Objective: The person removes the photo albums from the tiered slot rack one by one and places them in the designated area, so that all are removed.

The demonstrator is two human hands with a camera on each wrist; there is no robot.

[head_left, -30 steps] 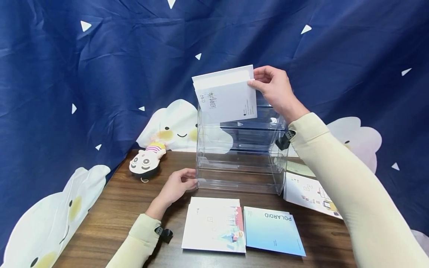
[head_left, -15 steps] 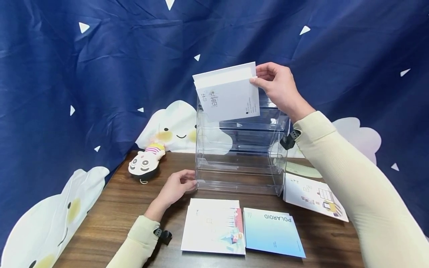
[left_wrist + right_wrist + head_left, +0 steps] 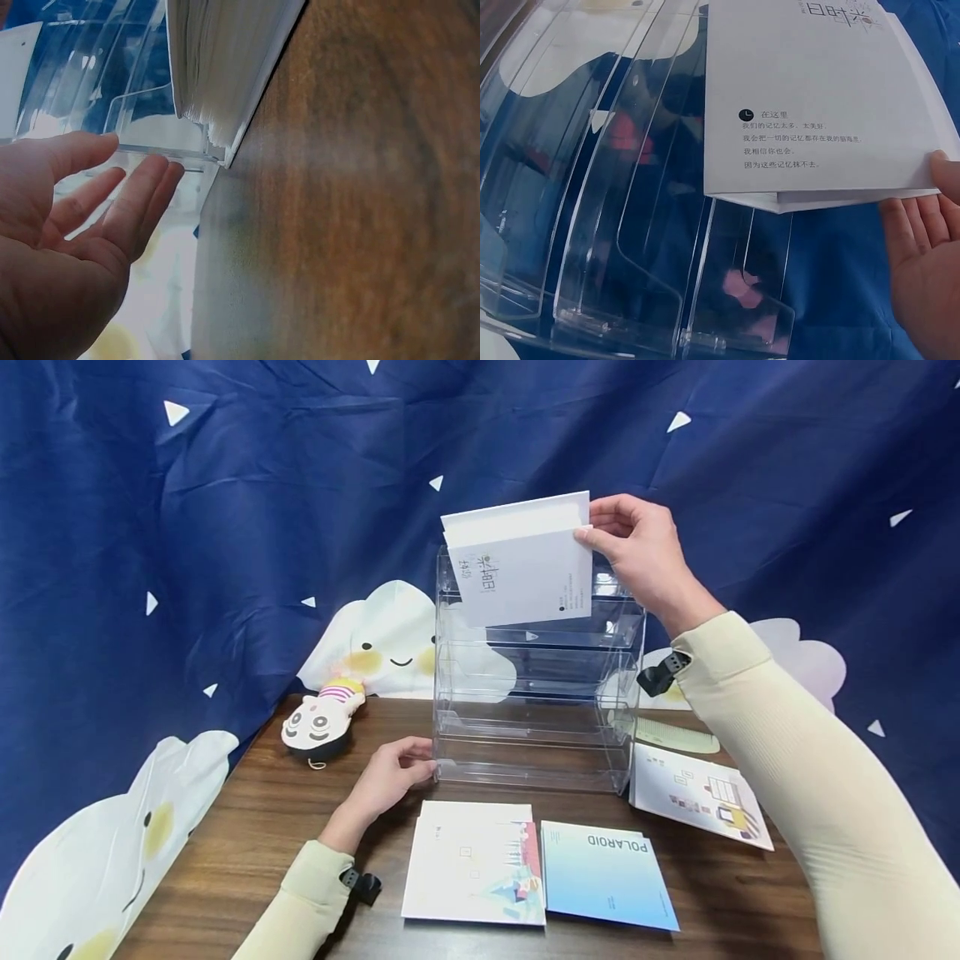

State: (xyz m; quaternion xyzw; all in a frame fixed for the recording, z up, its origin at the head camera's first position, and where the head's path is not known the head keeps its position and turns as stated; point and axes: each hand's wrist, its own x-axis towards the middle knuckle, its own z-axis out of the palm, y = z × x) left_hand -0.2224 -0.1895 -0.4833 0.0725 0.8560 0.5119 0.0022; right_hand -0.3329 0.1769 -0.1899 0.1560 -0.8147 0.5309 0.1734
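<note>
High up in the head view, my right hand (image 3: 648,547) pinches the right edge of a white booklet (image 3: 525,577), thumb in front and fingers behind. It tilts in front of the upper tiers of a clear plastic tiered rack (image 3: 536,668). Chinese print shows on its cover (image 3: 802,142) in the right wrist view. My left hand (image 3: 390,777) touches the rack's lower left side with thumb and fingertips. In the left wrist view, that hand (image 3: 82,225) has its fingers extended against the clear edge, close to a thick white book's page edges (image 3: 225,67).
On the wooden table (image 3: 255,827) lie white illustrated booklets (image 3: 472,868), a blue POLAROID booklet (image 3: 607,877), and another illustrated booklet (image 3: 697,797) at the right. A pale comb (image 3: 675,735) lies behind it. A plush toy (image 3: 322,718) sits at the left. A blue curtain (image 3: 300,485) hangs behind.
My right hand and the white booklet have shifted slightly right and up, uncovering more of the rack's top left corner. The left hand stays against the rack.
</note>
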